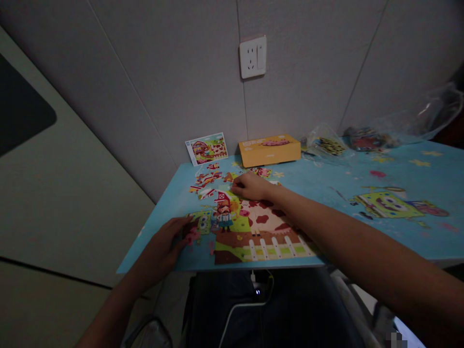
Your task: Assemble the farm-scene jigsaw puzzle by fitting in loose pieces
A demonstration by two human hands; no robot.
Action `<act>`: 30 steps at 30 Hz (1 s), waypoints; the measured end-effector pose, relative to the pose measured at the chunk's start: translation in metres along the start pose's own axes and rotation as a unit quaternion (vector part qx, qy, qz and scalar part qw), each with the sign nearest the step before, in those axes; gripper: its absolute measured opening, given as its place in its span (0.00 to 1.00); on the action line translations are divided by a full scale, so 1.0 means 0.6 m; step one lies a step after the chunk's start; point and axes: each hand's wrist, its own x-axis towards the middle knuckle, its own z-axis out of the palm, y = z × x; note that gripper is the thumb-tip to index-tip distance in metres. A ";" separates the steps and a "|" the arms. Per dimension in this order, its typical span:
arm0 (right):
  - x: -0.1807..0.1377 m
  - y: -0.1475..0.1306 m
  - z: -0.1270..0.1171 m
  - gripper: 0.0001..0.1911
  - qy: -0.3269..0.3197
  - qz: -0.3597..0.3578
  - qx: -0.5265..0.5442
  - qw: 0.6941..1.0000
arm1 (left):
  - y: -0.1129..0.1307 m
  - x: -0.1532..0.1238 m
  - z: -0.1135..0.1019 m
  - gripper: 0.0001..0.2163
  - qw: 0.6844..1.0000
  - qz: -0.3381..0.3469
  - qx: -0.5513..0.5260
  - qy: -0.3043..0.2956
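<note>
Though half-joined, colourful farm puzzle (253, 232)

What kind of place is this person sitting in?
Probably a child's play or study corner indoors. A blue cartoon-printed table stands against a plain grey wall with a power socket, and a half-built farm jigsaw lies on it beside its yellow box and bags of pieces.

This looked like a child's play corner in a home: a small blue table (398, 169) printed with cartoon figures stood against a plain grey panelled wall (174, 87) with a white socket (253, 57) on it. A jigsaw (253, 232) (a farm scene), a yellow box (268, 150) and bags of pieces (328, 144) lay on the table
</note>
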 end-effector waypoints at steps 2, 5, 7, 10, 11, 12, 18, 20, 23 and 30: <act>0.000 -0.001 0.000 0.14 -0.001 0.004 -0.001 1.000 | -0.004 -0.001 -0.002 0.19 1.000 0.013 -0.006 -0.015; 0.000 -0.001 -0.001 0.14 -0.002 0.007 -0.003 1.000 | -0.008 -0.002 -0.007 0.19 0.999 0.040 -0.014 -0.030; 0.001 0.000 -0.001 0.14 0.000 0.005 -0.007 1.000 | -0.005 -0.002 -0.011 0.19 0.997 0.054 -0.023 -0.041; 0.002 0.001 0.000 0.14 -0.001 0.001 -0.009 1.000 | 0.004 -0.003 -0.018 0.18 0.995 0.069 -0.034 -0.059; 0.002 0.002 0.001 0.14 -0.001 0.003 -0.009 1.000 | 0.007 -0.004 -0.019 0.18 0.995 0.074 -0.037 -0.064; 0.001 0.001 0.001 0.14 -0.002 0.005 -0.008 1.000 | 0.009 -0.004 -0.020 0.17 0.994 0.078 -0.041 -0.070; 0.001 -0.003 -0.001 0.14 -0.009 0.019 -0.012 1.000 | 0.007 -0.006 -0.019 0.17 0.991 0.085 -0.057 -0.091; 0.003 0.000 -0.003 0.15 0.014 0.069 -0.039 0.997 | 0.001 -0.004 -0.015 0.16 0.993 0.077 -0.050 -0.079; 0.004 0.018 -0.008 0.17 0.085 0.202 -0.111 0.969 | -0.015 0.003 -0.005 0.16 0.997 0.060 -0.034 -0.033; -0.005 0.084 -0.017 0.25 0.096 0.365 -0.125 0.918 | -0.066 0.028 0.008 0.16 0.996 0.001 0.017 0.085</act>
